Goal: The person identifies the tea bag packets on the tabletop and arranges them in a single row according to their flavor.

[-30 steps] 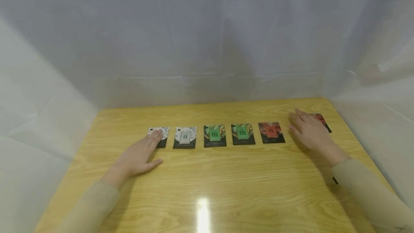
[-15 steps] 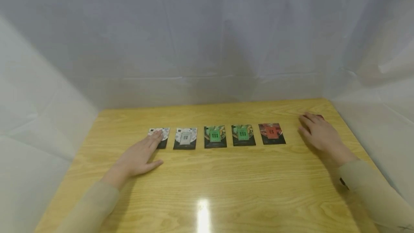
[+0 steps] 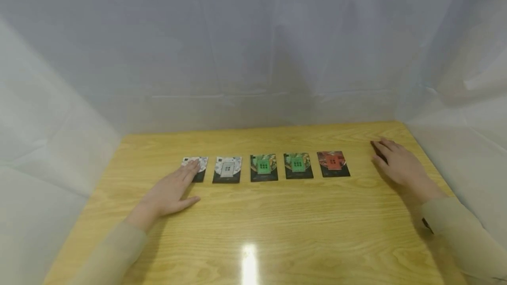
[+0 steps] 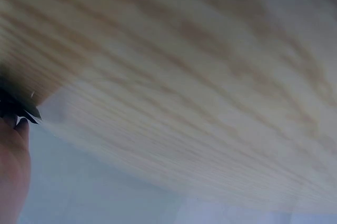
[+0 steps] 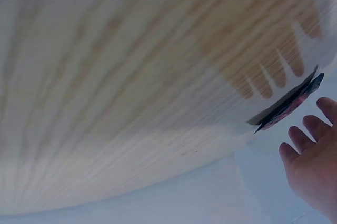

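My left hand [image 3: 168, 195] rests with straight fingers on the leftmost white-and-black packet [image 3: 201, 174], covering part of it. In the left wrist view that packet [image 4: 21, 105] shows only as a dark edge beside the fingers. My right hand [image 3: 402, 166] lies over the rightmost packet; its dark left edge [image 3: 373, 145] peeks out by the fingers and the hand hides the rest. From the right wrist, this flat packet [image 5: 289, 103] shows some red, with loosely bent fingers [image 5: 300, 140] close by.
Between the hands a row of flat packets lies on the wooden table [image 3: 253, 214]: one white [image 3: 227, 169], two green [image 3: 263, 167] [image 3: 298, 165], one red [image 3: 333, 163]. A small dark object [image 3: 427, 225] sits by the right sleeve. Pale sheets [image 3: 253, 47] surround the table.
My right hand has moved to the right, over the rightmost red packet, which showed beyond the fingers earlier. My left hand and the packets in the middle have stayed put.
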`<act>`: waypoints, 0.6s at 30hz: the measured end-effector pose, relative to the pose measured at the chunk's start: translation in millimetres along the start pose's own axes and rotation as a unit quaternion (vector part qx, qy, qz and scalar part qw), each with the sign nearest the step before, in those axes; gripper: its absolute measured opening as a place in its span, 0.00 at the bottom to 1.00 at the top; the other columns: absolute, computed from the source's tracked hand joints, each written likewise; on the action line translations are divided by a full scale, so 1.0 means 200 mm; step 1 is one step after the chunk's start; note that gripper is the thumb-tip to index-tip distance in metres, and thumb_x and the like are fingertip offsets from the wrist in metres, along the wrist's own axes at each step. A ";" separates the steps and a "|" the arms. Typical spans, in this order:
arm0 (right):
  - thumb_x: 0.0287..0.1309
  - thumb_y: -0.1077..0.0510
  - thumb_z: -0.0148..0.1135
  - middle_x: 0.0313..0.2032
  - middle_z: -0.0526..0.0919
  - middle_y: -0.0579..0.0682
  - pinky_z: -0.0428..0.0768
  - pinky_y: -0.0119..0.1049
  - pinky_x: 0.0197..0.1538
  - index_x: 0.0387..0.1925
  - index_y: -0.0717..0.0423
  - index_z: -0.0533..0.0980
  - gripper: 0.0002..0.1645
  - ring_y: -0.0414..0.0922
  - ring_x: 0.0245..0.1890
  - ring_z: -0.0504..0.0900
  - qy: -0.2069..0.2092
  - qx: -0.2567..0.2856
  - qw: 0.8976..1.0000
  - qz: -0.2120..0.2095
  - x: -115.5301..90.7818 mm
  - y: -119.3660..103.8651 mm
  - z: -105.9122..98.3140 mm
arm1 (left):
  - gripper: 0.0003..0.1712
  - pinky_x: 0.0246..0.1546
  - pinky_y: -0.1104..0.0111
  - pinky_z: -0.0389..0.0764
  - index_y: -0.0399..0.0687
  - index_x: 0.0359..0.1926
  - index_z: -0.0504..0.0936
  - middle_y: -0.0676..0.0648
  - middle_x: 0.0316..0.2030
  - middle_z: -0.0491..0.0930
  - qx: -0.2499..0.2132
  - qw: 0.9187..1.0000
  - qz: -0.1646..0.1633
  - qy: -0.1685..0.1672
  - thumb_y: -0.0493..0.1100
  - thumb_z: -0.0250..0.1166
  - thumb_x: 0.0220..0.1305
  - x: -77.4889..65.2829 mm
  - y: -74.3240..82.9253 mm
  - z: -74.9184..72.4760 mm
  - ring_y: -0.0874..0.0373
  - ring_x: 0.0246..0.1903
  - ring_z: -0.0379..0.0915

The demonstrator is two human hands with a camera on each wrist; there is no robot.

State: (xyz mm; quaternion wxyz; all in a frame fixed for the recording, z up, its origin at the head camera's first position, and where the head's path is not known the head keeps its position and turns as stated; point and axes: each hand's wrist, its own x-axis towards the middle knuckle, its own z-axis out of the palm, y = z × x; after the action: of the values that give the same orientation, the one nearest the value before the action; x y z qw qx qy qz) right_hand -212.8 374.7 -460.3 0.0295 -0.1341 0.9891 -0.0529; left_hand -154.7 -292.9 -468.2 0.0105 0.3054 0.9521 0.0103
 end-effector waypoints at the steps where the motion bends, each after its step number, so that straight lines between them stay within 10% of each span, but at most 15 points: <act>1: 0.85 0.45 0.46 0.78 0.56 0.76 0.62 0.74 0.76 0.79 0.72 0.59 0.39 0.78 0.75 0.58 -0.001 0.003 1.000 0.002 0.00 0.01 0.00 | 0.53 0.82 0.44 0.61 0.27 0.80 0.55 0.29 0.82 0.53 0.000 1.000 0.001 0.000 0.63 0.58 0.75 0.00 0.00 0.00 0.32 0.81 0.52; 18: 0.85 0.41 0.41 0.78 0.52 0.80 0.58 0.76 0.76 0.80 0.73 0.54 0.44 0.80 0.76 0.53 -0.037 0.044 0.998 -0.011 -0.06 0.06 0.01 | 0.54 0.82 0.45 0.61 0.27 0.81 0.54 0.30 0.82 0.53 0.001 1.000 0.003 -0.003 0.65 0.58 0.75 0.01 -0.01 0.00 0.33 0.82 0.52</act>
State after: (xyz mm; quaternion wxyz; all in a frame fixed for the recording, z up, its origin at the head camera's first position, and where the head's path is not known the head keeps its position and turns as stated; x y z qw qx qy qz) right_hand -204.7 388.6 -463.7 0.0712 -0.1459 0.9825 -0.0914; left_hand -157.2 -294.3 -468.7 0.0129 0.3079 0.9513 0.0083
